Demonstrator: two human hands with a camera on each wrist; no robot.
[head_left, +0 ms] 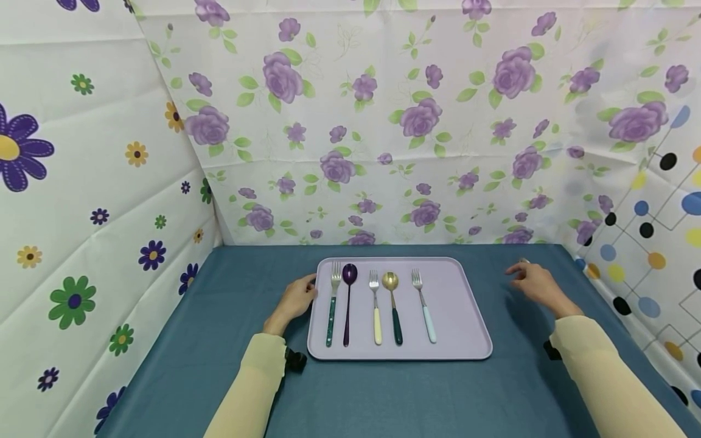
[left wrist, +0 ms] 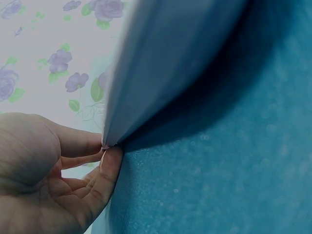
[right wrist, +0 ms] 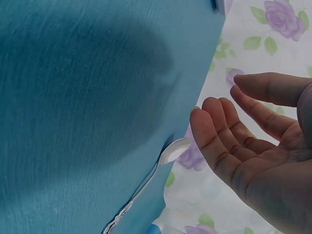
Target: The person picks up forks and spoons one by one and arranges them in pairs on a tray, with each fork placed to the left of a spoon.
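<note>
At the left rim of a pale lilac tray point(head_left: 454, 304), my left hand point(head_left: 297, 297) pinches the edge between thumb and fingers. Lined up on the tray are a fork with a green handle point(head_left: 331, 316), a dark purple spoon point(head_left: 349, 275), a fork with a yellow handle point(head_left: 377, 325), a gold spoon with a dark green handle point(head_left: 397, 325) and a fork with a light blue handle point(head_left: 429, 322). To the right of the tray, my right hand point(head_left: 537, 287) hovers over the table with loosely bent fingers, holding nothing. Close by it lies a silver spoon point(right wrist: 174, 151), mostly hidden in the head view.
A blue-green cloth covers the table point(head_left: 394, 401). Behind it hangs a white sheet with purple roses point(head_left: 339, 167). Patterned sheets also stand along the left side point(head_left: 148, 292) and the right side point(head_left: 657, 231).
</note>
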